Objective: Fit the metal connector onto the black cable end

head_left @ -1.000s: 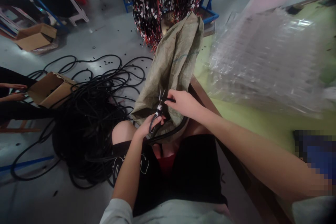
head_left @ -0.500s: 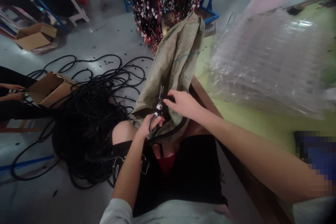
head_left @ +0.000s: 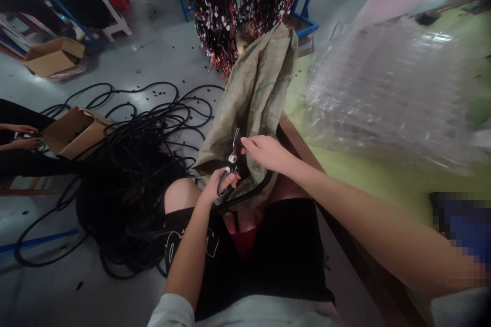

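My left hand (head_left: 221, 183) grips a pair of scissors (head_left: 232, 158) with dark and white handles, blades pointing away from me. Beside the blades, my right hand (head_left: 266, 152) is closed in a pinch on the end of a black cord, possibly tubing. A short dark end shows between its fingertips and the blades. The black cord (head_left: 253, 191) curves over my lap below both hands. Under them lies an open greenish woven sack (head_left: 255, 82), draped in front of my knees.
A large tangled pile of black cord (head_left: 126, 189) lies on the floor at left. Cardboard boxes (head_left: 72, 135) stand beside it, near another person's hands (head_left: 23, 138). Wire bundles (head_left: 215, 10) hang from a blue rack ahead. Clear plastic packaging (head_left: 387, 87) is at right.
The scissor blades have come closer together. Less of the dark cord end now shows past my right fingertips. Both hands stay in nearly the same place.
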`<state>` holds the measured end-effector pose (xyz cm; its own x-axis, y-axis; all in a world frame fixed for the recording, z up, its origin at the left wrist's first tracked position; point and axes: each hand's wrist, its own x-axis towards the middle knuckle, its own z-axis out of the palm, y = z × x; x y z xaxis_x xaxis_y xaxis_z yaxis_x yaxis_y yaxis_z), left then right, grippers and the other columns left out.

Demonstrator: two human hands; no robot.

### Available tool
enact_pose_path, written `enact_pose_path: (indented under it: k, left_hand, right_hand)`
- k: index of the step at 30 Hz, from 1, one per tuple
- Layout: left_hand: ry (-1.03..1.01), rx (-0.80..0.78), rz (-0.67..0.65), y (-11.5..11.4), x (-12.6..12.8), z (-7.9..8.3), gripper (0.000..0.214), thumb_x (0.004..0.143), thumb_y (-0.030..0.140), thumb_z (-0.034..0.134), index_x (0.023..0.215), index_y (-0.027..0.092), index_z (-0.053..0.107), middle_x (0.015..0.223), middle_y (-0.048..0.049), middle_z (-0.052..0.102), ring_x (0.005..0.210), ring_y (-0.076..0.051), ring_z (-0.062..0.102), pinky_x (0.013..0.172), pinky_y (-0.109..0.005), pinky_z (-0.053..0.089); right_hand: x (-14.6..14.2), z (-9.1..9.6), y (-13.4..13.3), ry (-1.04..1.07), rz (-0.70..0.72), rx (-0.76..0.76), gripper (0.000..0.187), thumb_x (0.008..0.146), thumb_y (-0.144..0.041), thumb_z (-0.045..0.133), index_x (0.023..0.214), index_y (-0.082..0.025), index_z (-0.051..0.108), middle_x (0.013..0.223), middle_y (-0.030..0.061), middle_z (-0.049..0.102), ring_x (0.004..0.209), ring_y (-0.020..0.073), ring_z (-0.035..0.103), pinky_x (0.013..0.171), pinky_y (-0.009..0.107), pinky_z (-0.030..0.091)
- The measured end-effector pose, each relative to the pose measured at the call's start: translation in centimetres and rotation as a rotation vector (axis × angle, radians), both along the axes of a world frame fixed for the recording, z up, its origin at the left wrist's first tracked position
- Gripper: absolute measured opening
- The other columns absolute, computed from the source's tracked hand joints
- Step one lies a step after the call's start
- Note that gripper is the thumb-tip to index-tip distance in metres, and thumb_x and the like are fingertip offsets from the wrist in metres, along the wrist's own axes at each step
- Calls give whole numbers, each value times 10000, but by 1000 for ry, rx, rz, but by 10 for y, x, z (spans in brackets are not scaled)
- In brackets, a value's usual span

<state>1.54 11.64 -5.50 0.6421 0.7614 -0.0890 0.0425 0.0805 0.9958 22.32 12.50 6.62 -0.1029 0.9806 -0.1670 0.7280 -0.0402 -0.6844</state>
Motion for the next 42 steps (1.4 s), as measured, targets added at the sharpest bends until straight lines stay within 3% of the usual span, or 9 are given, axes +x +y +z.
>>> enact_pose_path:
  k: [6, 15, 24, 32, 37, 42]
  left_hand:
    - [-23, 86, -84, -1, 0, 7, 628, 923, 677, 383, 1010, 123, 667, 760, -67, 628, 754, -193, 568, 789, -328, 441]
    - [-16, 85, -122, -3, 0, 3, 618, 929, 666, 388, 1050, 121, 651, 821, -70, 622, 792, -189, 560, 814, -320, 441]
    - [67, 116, -9, -6, 4, -1, 452, 942, 548, 489, 874, 127, 639, 691, -32, 593, 670, -145, 550, 666, -258, 426]
    - [113, 62, 64, -7, 3, -11, 456, 920, 561, 518, 786, 133, 602, 576, 0, 537, 539, -114, 501, 549, -229, 361]
    - [123, 99, 24, -4, 5, -11, 475, 924, 584, 491, 863, 131, 620, 638, -16, 563, 608, -130, 506, 601, -241, 383]
    - [156, 126, -1, -4, 7, -11, 461, 913, 570, 522, 1034, 138, 627, 862, -63, 637, 797, -176, 570, 731, -267, 446]
  right_hand:
    - [0, 1, 1, -68, 39, 65, 371, 1038, -355, 458, 817, -182, 701, 793, 28, 679, 733, 158, 607, 649, 250, 386]
    - [0, 10, -3, -279, 15, 151, 203, 973, -353, 602, 917, -209, 735, 855, 15, 693, 768, 163, 619, 626, 247, 365]
    - [4, 12, -1, -385, 52, 94, 266, 992, -392, 561, 975, -207, 752, 876, 38, 710, 801, 187, 641, 667, 254, 390]
    - [5, 8, 1, -400, 49, 95, 333, 1027, -407, 484, 944, -206, 737, 892, 44, 713, 830, 191, 655, 699, 251, 401]
    - [2, 10, 0, -394, 45, 98, 341, 1036, -404, 461, 957, -213, 732, 910, 39, 719, 847, 188, 665, 715, 246, 408]
    - [0, 14, -2, -388, 83, 60, 394, 1046, -408, 422, 902, -223, 738, 899, 30, 719, 847, 188, 667, 706, 245, 411]
